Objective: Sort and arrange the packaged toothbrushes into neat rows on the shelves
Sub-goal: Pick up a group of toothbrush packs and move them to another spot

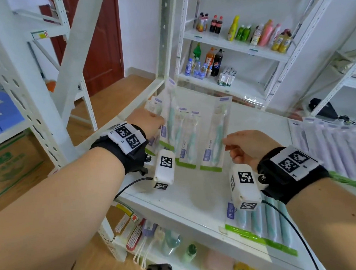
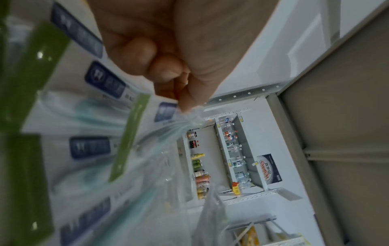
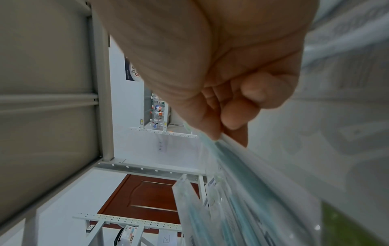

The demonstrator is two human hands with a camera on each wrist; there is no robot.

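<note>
Over the white shelf (image 1: 189, 195), my left hand (image 1: 151, 124) grips a fanned bunch of several packaged toothbrushes (image 1: 179, 132), white cards with teal brushes and green bottom strips. The left wrist view shows the left hand (image 2: 179, 86) with fingers curled round the bunch of packs (image 2: 101, 133). My right hand (image 1: 243, 145) pinches the edge of one separate toothbrush pack (image 1: 216, 136), held upright just right of the bunch. In the right wrist view the right hand (image 3: 227, 129) has thumb and fingertips closed on that single pack (image 3: 242, 166).
A row of teal toothbrush packs (image 1: 261, 224) lies flat at the shelf's front right, under my right wrist. Lilac packs (image 1: 331, 141) lie in a row at the far right. Drink bottles (image 1: 250, 32) fill shelves behind. A lower shelf holds bagged goods (image 1: 159, 239).
</note>
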